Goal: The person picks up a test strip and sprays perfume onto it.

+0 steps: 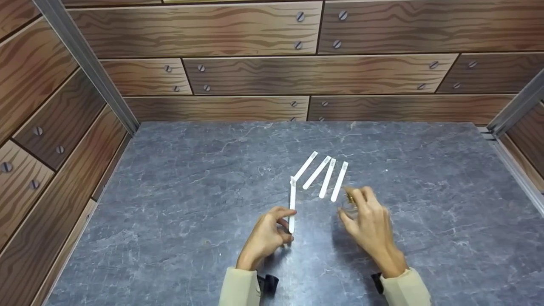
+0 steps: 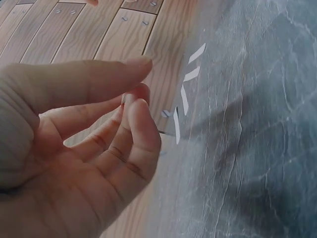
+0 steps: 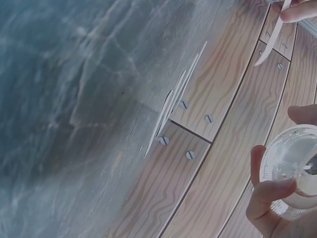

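My left hand (image 1: 265, 233) pinches a white paper strip (image 1: 292, 202) near its lower end, between thumb and fingers. The strip points away from me above the table; its far end shows small dark print. In the right wrist view this strip (image 3: 271, 43) looks slightly bent. To the right, my right hand (image 1: 373, 225) grips a small clear round bottle (image 3: 292, 168) with its fingertips. A gold-coloured part (image 1: 350, 199) of the bottle shows beside the fingers in the head view. Several similar strips (image 1: 327, 178) lie fanned out on the table, just beyond both hands.
The grey marbled tabletop (image 1: 170, 191) spreads around the hands and strips. Wood-patterned panels (image 1: 250, 74) stand behind it and at the sides, with metal posts (image 1: 91, 63) at the corners. Dark bands (image 1: 268, 284) sit at both wrists.
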`<control>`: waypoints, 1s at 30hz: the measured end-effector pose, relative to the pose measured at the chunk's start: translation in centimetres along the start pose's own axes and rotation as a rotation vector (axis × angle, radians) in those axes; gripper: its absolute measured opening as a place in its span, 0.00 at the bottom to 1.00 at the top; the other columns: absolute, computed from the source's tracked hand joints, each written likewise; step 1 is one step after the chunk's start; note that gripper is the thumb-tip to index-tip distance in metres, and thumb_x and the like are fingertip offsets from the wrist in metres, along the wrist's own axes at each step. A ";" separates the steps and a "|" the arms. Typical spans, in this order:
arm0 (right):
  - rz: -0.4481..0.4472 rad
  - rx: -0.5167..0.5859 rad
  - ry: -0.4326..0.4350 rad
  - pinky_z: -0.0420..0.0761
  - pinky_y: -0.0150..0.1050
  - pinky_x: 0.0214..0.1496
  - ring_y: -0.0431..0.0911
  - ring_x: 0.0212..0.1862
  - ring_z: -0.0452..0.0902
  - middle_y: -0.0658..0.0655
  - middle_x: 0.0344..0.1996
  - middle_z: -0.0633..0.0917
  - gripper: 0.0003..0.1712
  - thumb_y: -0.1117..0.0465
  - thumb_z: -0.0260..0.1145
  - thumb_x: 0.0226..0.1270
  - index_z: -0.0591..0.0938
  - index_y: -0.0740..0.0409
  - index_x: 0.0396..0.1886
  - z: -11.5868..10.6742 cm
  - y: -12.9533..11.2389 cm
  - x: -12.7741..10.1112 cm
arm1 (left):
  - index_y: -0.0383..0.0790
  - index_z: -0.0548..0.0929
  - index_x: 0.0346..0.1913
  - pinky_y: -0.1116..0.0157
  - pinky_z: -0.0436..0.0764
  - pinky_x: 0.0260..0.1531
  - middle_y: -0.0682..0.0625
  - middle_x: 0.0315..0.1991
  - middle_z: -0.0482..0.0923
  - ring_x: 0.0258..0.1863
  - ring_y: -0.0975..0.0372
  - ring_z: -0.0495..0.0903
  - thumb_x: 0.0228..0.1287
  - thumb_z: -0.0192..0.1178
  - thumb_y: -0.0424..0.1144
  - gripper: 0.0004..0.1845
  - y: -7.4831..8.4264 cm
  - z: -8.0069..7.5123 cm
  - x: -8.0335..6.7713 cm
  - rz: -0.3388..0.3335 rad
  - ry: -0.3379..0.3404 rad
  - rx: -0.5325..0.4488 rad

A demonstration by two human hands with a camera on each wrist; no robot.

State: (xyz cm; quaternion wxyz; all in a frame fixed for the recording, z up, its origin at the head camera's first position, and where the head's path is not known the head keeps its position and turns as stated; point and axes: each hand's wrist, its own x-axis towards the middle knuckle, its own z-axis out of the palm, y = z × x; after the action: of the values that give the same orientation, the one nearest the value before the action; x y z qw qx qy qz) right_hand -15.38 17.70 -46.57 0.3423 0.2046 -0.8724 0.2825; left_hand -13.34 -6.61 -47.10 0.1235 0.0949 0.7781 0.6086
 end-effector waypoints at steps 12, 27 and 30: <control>-0.001 -0.001 0.014 0.77 0.41 0.15 0.49 0.20 0.75 0.60 0.31 0.78 0.31 0.76 0.81 0.36 0.81 0.67 0.45 -0.1 0.2 -0.2 | 0.22 0.79 0.60 0.68 0.84 0.32 0.38 0.54 0.78 0.38 0.58 0.80 0.54 0.65 0.14 0.27 -0.5 -0.7 1.1 0.073 0.081 0.028; 0.015 -0.004 0.005 0.81 0.46 0.21 0.52 0.25 0.78 0.60 0.31 0.79 0.30 0.76 0.81 0.35 0.81 0.68 0.43 -0.3 0.4 -0.6 | 0.24 0.87 0.47 0.73 0.75 0.19 0.40 0.37 0.85 0.25 0.64 0.77 0.53 0.68 0.18 0.16 -1.0 -1.8 3.8 0.104 0.272 0.054; 0.015 -0.007 0.003 0.81 0.46 0.21 0.52 0.25 0.78 0.60 0.31 0.79 0.30 0.76 0.81 0.35 0.81 0.68 0.44 -0.3 0.5 -0.7 | 0.26 0.89 0.43 0.73 0.73 0.18 0.42 0.31 0.85 0.22 0.66 0.75 0.54 0.68 0.20 0.12 -0.9 -1.8 4.3 0.068 0.318 0.072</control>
State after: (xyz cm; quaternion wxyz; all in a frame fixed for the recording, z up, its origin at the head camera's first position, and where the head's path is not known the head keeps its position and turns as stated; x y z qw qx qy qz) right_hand -15.02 18.40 -47.03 0.3423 0.1966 -0.8744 0.2823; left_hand -18.05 -7.25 -47.93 -0.0253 0.0280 0.8054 0.5915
